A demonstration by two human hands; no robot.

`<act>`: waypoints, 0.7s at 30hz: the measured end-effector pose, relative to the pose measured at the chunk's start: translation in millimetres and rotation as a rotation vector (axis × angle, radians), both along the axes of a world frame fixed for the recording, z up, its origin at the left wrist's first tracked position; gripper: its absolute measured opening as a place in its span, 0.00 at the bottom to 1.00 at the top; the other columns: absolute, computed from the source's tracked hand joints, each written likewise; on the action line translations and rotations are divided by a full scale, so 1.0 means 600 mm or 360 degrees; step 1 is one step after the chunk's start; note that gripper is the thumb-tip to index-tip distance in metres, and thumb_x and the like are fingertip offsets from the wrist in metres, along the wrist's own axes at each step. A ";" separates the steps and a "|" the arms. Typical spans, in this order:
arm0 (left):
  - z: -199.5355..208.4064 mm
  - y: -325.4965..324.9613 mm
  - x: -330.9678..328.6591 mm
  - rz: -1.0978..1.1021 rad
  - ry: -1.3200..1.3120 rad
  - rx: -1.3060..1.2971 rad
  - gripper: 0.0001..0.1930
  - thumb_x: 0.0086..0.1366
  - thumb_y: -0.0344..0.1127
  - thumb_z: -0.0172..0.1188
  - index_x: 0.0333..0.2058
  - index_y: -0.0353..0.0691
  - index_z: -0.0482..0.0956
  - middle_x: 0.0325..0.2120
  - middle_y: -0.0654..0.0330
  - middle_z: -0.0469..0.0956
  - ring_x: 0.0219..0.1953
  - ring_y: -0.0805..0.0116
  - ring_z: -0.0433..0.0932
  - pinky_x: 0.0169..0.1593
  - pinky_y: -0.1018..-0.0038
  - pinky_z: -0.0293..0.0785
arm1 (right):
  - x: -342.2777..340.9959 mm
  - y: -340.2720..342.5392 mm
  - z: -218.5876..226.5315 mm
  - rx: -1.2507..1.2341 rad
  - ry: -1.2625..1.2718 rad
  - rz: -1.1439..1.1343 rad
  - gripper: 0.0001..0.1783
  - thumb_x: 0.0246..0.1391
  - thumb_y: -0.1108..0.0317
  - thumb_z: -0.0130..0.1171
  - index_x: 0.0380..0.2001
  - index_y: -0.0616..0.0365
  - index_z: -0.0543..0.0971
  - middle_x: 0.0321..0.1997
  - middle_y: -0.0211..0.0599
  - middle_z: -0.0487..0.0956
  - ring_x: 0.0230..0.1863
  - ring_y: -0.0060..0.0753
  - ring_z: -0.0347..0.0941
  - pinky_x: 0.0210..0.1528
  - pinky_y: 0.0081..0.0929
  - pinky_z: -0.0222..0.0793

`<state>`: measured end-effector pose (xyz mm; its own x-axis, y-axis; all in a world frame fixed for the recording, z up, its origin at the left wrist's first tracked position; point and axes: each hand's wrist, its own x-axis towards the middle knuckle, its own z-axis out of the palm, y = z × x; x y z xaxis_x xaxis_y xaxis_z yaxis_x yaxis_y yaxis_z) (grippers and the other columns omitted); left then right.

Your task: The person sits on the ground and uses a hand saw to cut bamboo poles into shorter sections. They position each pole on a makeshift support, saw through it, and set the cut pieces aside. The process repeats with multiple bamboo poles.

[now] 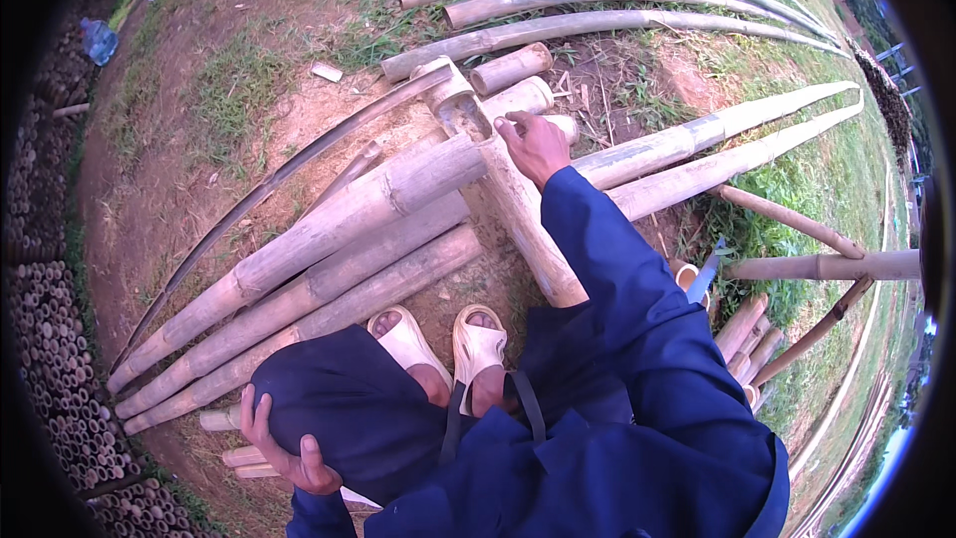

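A thick bamboo piece (535, 237) with a deep notch near its far end lies between my feet and the stacked poles. At the notch's right side rests my right hand (541, 147), its fingers loosely apart and touching the rim; the fingertips' undersides are hidden. Just left of it, the cut end of a long bamboo pole (344, 217) meets the notched piece. A thin dark bamboo strip (269, 182) curves from the notch's far side down to the lower left. My left hand (291, 448) lies on my left knee, thumb and fingers spread, holding nothing.
Several long poles (617, 28) lie on the grass beyond, with short cut lengths (511, 68) nearby. To my right stand a bamboo frame (827, 266) and a saw with a blue-grey blade (704, 276). Stacked bamboo ends (65, 369) line the left; a blue plastic jug (99, 41) sits far left.
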<state>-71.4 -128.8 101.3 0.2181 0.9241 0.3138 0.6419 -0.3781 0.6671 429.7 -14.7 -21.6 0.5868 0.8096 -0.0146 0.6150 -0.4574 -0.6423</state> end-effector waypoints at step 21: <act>0.006 0.019 0.018 0.0100 0.0196 -0.0038 0.35 0.66 0.54 0.50 0.63 0.30 0.69 0.67 0.35 0.63 0.68 0.42 0.64 0.70 0.44 0.57 | 0.165 0.016 -0.174 -0.0026 -0.1027 0.0553 0.35 0.51 0.52 0.69 0.60 0.53 0.73 0.52 0.42 0.81 0.62 0.44 0.74 0.65 0.47 0.62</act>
<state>-60.8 -117.2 104.8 0.1949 0.9440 0.2663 0.7413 -0.3195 0.5902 528.8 -5.1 -126.0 0.1920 0.9533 0.2331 0.9800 -0.1734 -0.0980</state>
